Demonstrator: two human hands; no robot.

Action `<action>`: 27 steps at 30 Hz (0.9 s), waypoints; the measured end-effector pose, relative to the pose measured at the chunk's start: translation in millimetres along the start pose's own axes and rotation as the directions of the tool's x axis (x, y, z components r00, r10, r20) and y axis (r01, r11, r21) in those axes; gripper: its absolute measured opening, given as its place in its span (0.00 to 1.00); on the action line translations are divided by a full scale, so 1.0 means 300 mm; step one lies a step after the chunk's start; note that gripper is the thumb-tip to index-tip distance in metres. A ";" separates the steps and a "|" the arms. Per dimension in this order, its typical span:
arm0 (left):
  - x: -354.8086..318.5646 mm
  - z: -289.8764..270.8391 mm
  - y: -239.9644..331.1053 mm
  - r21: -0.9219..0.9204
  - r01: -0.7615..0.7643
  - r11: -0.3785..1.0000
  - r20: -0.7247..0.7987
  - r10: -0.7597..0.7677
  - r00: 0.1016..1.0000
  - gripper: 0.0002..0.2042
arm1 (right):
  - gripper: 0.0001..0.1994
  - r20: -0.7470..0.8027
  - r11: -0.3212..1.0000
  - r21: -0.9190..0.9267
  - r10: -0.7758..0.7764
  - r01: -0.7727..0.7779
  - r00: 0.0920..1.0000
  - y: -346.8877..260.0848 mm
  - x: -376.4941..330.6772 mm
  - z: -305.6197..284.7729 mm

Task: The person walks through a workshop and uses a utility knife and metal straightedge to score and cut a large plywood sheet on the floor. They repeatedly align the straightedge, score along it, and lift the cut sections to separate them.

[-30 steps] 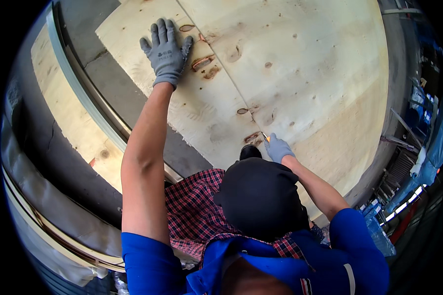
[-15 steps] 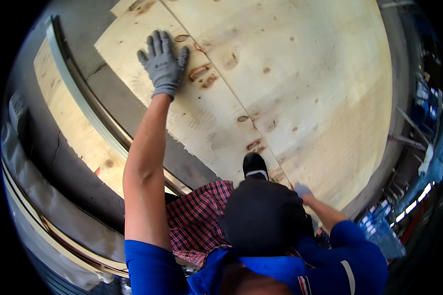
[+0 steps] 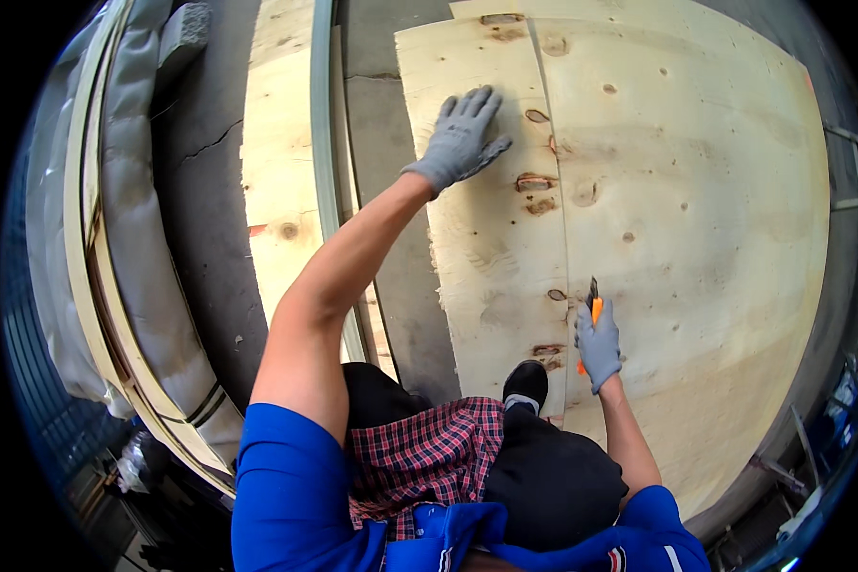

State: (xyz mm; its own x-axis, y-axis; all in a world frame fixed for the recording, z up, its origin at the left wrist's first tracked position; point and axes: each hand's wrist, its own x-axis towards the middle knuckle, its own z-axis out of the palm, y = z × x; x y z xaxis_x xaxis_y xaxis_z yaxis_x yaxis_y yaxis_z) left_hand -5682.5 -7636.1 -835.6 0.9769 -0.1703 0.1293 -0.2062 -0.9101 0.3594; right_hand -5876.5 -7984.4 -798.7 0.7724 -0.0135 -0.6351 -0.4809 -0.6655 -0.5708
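Observation:
My left hand (image 3: 460, 138), in a grey work glove, is open with its fingers spread over the narrow plywood strip (image 3: 496, 238). A shadow lies beside it; whether the palm touches the wood I cannot tell. My right hand (image 3: 599, 348), gloved the same, is closed around an orange utility knife (image 3: 597, 310). The dark tip of the knife points away from me, close to the straight seam between the strip and the wide plywood sheet (image 3: 696, 238). Brown knots and dark patches mark the wood along this seam.
My black shoe (image 3: 526, 384) is on the strip near the seam. To the left, a long grey-green metal straightedge (image 3: 324, 124) lies over another plywood strip (image 3: 275, 172). Farther left are grey wrapped bundles (image 3: 138, 172) edged with wood. Metal bars (image 3: 853, 202) stand at the right.
The view has turned, so the boards now run nearly straight ahead. My right hand has come forward from beside my knee, and the knife now shows. My left hand has shifted its angle.

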 end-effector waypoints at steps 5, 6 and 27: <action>-0.296 -0.230 -0.126 0.064 0.290 0.955 -0.285 -0.261 0.922 0.28 | 0.17 -0.068 0.964 0.014 -0.264 0.266 0.962 -0.248 0.170 0.029; -0.388 -0.256 -0.161 0.052 0.366 0.929 -0.318 -0.332 0.888 0.28 | 0.17 -0.041 0.968 0.085 -0.231 0.234 0.972 -0.278 0.204 0.043; -1.120 -0.243 0.127 0.085 0.884 0.459 0.040 -0.888 0.457 0.28 | 0.16 -0.257 0.953 0.217 -0.154 0.212 0.954 -0.451 0.550 0.111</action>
State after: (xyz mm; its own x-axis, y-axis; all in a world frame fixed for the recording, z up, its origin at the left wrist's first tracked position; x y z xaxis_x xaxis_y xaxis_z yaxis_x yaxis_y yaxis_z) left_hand -6022.6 -7586.0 -798.0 0.6322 0.7155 -0.2973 0.7740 -0.6007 0.2003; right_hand -5697.7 -7871.7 -843.7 0.9174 -0.1020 -0.3847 -0.3847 -0.4747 -0.7916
